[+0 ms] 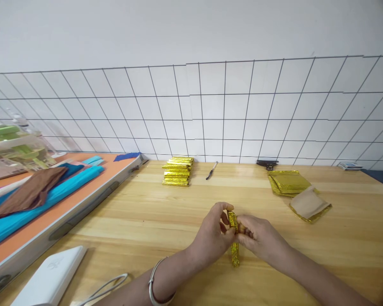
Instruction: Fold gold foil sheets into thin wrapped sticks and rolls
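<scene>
A narrow folded strip of gold foil paper (pixel 235 254) is held upright between my hands over the wooden table. My left hand (pixel 215 229) pinches it, with fingers near its upper end and the thumb at its middle. From the other side, my right hand (pixel 258 236) grips the strip's edge with curled fingers. Several similar gold foil strips (pixel 177 172) lie stacked by the wall. Flat gold foil sheets (pixel 287 182) rest at the right, and in front of them lies a piece with its tan backing up (pixel 310 204).
A pen (pixel 211 171) and a black clip (pixel 267 164) lie near the tiled wall. At left, an orange board (pixel 92 180) carries blue and brown crepe paper (pixel 32 191) and a clear bin (pixel 15 155). A white device (pixel 51 276) and cable (pixel 105 287) sit at front left.
</scene>
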The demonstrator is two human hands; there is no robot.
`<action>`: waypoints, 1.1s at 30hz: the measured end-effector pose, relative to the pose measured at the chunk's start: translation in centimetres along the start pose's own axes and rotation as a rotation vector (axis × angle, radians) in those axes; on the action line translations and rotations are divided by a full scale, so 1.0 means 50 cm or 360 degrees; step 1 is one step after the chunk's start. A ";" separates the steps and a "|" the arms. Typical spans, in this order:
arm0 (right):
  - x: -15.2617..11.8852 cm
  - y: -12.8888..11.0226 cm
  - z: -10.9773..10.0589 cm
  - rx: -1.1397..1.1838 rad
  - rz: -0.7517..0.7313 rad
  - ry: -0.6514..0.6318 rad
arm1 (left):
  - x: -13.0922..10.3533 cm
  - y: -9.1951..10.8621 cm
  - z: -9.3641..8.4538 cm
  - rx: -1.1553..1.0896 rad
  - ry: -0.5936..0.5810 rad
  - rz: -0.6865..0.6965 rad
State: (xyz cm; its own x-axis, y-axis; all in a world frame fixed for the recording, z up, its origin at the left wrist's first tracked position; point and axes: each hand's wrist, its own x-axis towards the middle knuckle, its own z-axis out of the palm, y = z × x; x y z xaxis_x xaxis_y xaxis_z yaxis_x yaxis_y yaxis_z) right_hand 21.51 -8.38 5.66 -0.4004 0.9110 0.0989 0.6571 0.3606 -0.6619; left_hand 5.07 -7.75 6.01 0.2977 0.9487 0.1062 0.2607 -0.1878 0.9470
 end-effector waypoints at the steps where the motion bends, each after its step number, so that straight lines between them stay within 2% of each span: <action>1: 0.000 0.000 0.000 -0.0008 0.0001 0.0002 | -0.001 0.001 0.000 -0.0013 0.0000 -0.0020; 9: -0.001 -0.005 0.001 0.0005 0.0028 -0.0009 | -0.005 0.001 0.005 -0.0040 0.0033 -0.0092; 18: -0.001 -0.007 0.000 0.0099 0.0021 -0.0039 | -0.002 -0.002 0.001 -0.0064 0.0039 -0.0054; 27: 0.005 0.001 0.003 0.0571 0.0136 -0.0018 | 0.001 -0.028 0.008 0.0056 0.0157 0.0095; 33: 0.010 0.009 0.002 0.0847 0.0163 0.0025 | -0.001 -0.052 0.019 0.0270 0.0138 0.0298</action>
State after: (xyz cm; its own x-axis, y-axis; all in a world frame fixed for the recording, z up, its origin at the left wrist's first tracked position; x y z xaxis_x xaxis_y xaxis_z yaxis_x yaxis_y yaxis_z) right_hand 21.55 -7.76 5.34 -0.3391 0.9405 0.0225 0.2764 0.1225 -0.9532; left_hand 5.27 -7.58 3.27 0.2772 0.9103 0.3074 0.3608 -0.3951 0.8448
